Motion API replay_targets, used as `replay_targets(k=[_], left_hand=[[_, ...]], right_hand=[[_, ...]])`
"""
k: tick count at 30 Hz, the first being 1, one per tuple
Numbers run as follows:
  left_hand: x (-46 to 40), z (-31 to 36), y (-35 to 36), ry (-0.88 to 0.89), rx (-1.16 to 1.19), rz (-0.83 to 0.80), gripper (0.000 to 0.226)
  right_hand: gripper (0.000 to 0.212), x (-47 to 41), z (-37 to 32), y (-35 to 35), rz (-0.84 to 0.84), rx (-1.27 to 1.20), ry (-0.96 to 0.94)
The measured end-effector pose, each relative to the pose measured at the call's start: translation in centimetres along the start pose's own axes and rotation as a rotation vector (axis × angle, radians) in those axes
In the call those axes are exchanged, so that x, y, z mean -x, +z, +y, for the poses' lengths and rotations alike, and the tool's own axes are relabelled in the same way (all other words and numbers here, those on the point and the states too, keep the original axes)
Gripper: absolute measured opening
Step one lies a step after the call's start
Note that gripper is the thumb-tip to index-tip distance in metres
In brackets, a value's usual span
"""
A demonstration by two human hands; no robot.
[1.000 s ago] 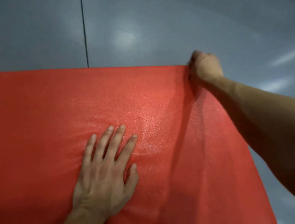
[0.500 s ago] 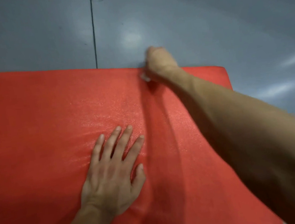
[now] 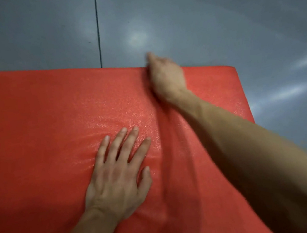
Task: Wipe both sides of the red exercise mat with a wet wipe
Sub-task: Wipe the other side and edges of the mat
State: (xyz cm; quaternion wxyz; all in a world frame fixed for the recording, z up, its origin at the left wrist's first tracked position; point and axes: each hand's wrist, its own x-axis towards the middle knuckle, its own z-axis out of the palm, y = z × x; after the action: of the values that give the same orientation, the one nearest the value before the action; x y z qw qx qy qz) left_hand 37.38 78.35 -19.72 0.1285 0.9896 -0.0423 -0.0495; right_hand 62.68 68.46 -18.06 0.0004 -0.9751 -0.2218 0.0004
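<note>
Red exercise mat (image 3: 44, 129) flat on grey floor (image 3: 214, 21). Left hand (image 3: 117, 177) splayed, pressing mat. Right hand (image 3: 165, 76) at far edge, blurred; grip unclear, wipe unseen. Risk: mat bunching if left palm eases.

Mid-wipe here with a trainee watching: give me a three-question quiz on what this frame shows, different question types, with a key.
1. True or false: the left hand lies flat, fingers spread, on the red mat.
2. Multiple choice: the right hand is at the mat's (A) near edge, (B) far edge, (C) left end.
3. Fill in: the mat lies on a grey ____.

Key:
1. True.
2. B; the hand is motion-blurred, and no wipe can be made out in it.
3. Floor; a dark seam runs across it toward the mat.
</note>
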Motion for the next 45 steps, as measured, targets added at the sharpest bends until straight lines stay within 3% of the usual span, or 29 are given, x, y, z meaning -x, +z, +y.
replay_targets(k=[3, 5, 9, 11, 17, 19, 21, 23, 24, 26, 29, 30, 32, 34, 36, 37, 41, 45], left_hand=[[0.0, -0.1, 0.1, -0.005, 0.003, -0.005, 0.064], [0.0, -0.1, 0.1, -0.01, 0.003, -0.009, 0.065], [0.0, 0.1, 0.0, -0.007, -0.012, -0.004, 0.065], [-0.1, 0.1, 0.0, -0.005, -0.018, 0.0, 0.064], [0.0, 0.0, 0.2, -0.016, -0.019, -0.004, 0.064], [0.0, 0.1, 0.1, -0.016, -0.019, 0.003, 0.064], [0.0, 0.2, 0.0, -0.015, -0.03, 0.007, 0.065], [-0.1, 0.3, -0.1, -0.021, -0.039, 0.007, 0.065], [-0.1, 0.3, -0.1, -0.023, -0.045, 0.009, 0.065], [0.0, 0.3, 0.0, -0.021, -0.05, 0.016, 0.064], [0.0, 0.3, 0.2, -0.015, -0.037, 0.035, 0.064], [0.1, 0.2, 0.2, -0.018, -0.036, 0.036, 0.064], [0.1, 0.3, 0.2, -0.023, -0.033, 0.041, 0.065], [0.1, 0.4, 0.1, -0.013, -0.043, 0.039, 0.065], [0.1, 0.4, 0.1, -0.018, -0.04, 0.038, 0.065], [0.1, 0.3, 0.1, -0.019, -0.044, 0.045, 0.064], [0.1, 0.4, 0.2, -0.016, -0.043, 0.053, 0.064], [0.1, 0.4, 0.2, -0.018, -0.038, 0.052, 0.065]], right_hand=[[0.018, 2.1, 7.8, -0.8, 0.076, -0.013, 0.257], [0.013, 2.5, 7.6, -0.2, 0.125, -0.08, 0.275], [0.011, 3.0, 0.7, 1.1, 0.148, -0.22, -0.087], [0.017, 3.5, 1.4, 0.7, 0.157, -0.181, -0.204], [0.016, 5.1, 10.7, -0.1, 0.188, -0.129, 0.209], [0.018, 5.1, 7.7, 0.0, 0.193, -0.192, 0.11], [0.018, 5.4, 3.4, 0.1, 0.136, -0.303, -0.102], [0.019, 6.5, 1.3, 0.0, 0.108, -0.275, -0.31], [0.02, 6.7, 2.1, -0.1, 0.125, -0.233, -0.321], [0.02, 6.7, 6.6, 0.0, 0.133, -0.144, -0.117], [0.019, 7.8, 14.4, -0.7, 0.118, -0.004, 0.349], [0.017, 8.3, 14.9, -0.7, 0.126, 0.003, 0.396], [0.012, 8.9, 12.6, -0.2, 0.155, -0.045, 0.263], [0.011, 9.4, 8.5, 0.1, 0.138, -0.139, 0.007], [0.021, 10.0, 6.3, 0.4, 0.11, -0.147, -0.271], [0.028, 9.9, 6.9, 0.5, 0.132, -0.143, -0.282], [0.029, 9.6, 14.5, 0.8, 0.233, -0.132, 0.316], [0.028, 9.1, 13.6, 1.0, 0.242, -0.283, 0.524]])
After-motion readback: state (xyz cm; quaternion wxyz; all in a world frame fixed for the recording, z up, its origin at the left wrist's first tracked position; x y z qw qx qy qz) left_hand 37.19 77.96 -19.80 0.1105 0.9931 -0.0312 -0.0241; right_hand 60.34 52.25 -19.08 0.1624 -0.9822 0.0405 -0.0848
